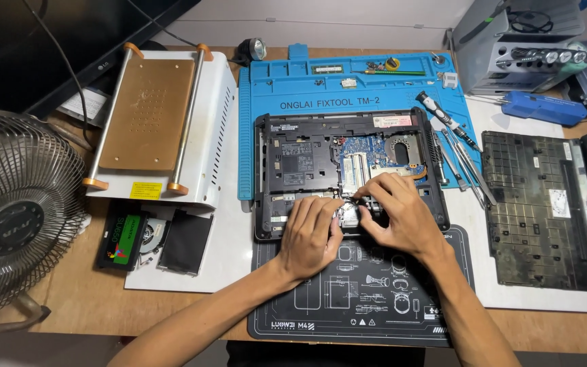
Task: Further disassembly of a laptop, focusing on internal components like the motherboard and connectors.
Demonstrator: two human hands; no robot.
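In the head view, both hands meet at the lower middle of an opened laptop [307, 160] that lies bottom-up, cover off, in the centre of the frame. The left hand [310, 234] rests palm down on the laptop's near edge, its fingers curled and pressed onto a small silvery metal part [349, 215] set in the chassis. The right hand [395, 211] comes in from the lower right, its fingers bent and drawn together, their tips touching the same part from its right side; whether either hand truly pinches it cannot be told, as the fingers cover the contact. Above the hands the blue circuit board [368, 153] shows bare, with a copper heat pipe at its right. The laptop sits partly on a blue repair mat [266, 95] in the upper middle and partly on a black printed mat [348, 299] at the bottom centre, both on the wooden surface [90, 306]. Just right of the laptop lie a screwdriver [446, 119] and tweezers [473, 173]; farther right lies the removed black bottom cover [541, 211]. In the upper left stands a white heating plate machine [151, 122], and just below it lie a black solid-state drive [122, 241] and a small cooling fan [152, 234]. A wire-caged desk fan [18, 211] fills the left edge.
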